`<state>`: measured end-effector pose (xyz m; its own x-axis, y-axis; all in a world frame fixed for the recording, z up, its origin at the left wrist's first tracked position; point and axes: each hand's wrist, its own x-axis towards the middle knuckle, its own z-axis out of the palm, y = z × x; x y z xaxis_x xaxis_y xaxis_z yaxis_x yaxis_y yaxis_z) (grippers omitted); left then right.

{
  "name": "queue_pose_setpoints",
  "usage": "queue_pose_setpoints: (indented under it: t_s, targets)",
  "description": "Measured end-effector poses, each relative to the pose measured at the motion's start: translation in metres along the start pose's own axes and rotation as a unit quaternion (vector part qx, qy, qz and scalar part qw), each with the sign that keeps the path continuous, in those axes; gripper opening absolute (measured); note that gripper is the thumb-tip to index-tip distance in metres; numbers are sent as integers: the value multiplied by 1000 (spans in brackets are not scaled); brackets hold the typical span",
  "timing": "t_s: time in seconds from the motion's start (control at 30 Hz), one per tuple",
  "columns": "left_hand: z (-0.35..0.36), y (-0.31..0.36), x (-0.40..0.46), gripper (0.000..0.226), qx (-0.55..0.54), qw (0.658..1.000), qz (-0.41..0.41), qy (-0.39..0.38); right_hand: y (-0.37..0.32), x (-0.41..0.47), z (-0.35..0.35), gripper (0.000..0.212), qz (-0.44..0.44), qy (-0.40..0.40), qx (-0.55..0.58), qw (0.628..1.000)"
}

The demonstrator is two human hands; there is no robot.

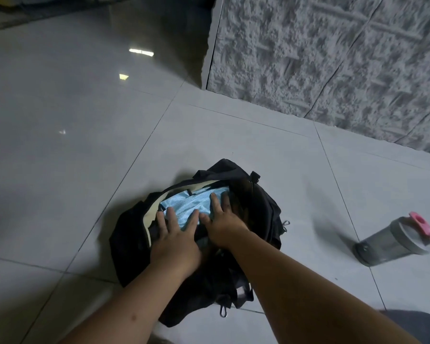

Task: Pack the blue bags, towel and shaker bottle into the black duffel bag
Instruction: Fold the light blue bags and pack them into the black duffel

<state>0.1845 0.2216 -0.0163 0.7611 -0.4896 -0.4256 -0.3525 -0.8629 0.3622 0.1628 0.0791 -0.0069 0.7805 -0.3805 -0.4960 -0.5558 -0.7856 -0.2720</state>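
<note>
The black duffel bag [129, 242] lies open on the tiled floor in the lower middle of the view. A light blue bag [186, 204] sits inside its opening. My left hand [175, 242] presses flat on the blue bag's near left part with fingers spread. My right hand [221, 219] presses on its right side, fingers straight and reaching into the opening. The shaker bottle [395, 240], grey with a pink flip cap, lies on its side on the floor to the right, apart from the duffel. No towel shows.
A rough grey textured wall [333, 58] runs along the back right. Glossy pale floor tiles [72, 120] spread to the left and behind the duffel. A dark grey piece of cloth [417, 324] shows at the bottom right corner.
</note>
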Motion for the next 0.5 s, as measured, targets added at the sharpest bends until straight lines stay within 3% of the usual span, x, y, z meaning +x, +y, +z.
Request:
queue_pose_setpoints:
  t_s: [0.1,0.2,0.37,0.5]
  targets:
    - [1,-1,3,90,12,1000,2,-1,4,6,3,63,-17,2,-26,1000]
    - [1,-1,4,89,17,1000,4,-5,3,3,2,51,-46,-15,-104,993]
    - [-5,2,1,88,27,1000,8,-14,-4,-2,-7,56,-37,-31,-150,987]
    - [-13,3,-4,87,9,1000,12,-7,-3,-3,-4,62,8,26,-85,996]
